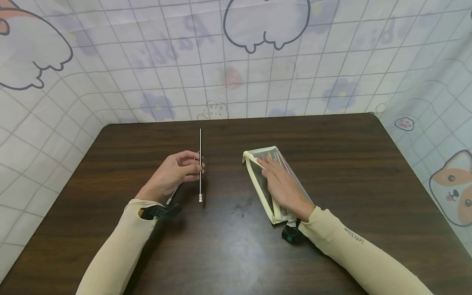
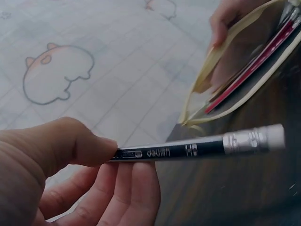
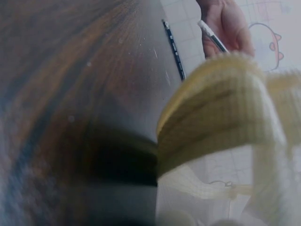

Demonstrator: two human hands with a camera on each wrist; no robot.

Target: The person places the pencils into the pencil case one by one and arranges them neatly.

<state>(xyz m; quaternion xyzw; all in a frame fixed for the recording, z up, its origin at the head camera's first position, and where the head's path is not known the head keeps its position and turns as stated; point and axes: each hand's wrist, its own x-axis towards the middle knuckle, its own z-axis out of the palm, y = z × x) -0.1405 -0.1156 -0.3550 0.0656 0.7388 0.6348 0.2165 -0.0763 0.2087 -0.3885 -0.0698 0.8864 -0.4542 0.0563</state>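
Note:
Thumb and fingertips of the left hand [image 1: 180,170] pinch a black pencil [image 2: 207,148] with a silver ferrule and white eraser. It is held left of the case, its eraser end toward the person. A second dark pencil [image 3: 175,49] lies on the table below that hand, partly hidden by it in the head view. My right hand [image 1: 282,186] grips a see-through mesh pencil case [image 1: 259,190] with pale yellow trim. The case's mouth gapes toward the left hand. Inside shows a long red pen or pencil [image 2: 254,66] among other slim items.
The dark wood table [image 1: 221,254] has a back edge along a white grid-patterned cloth [image 1: 169,73] with cartoon animals, which also hangs at both sides. Black devices sit at the left wrist [image 1: 158,212] and right wrist [image 1: 293,233].

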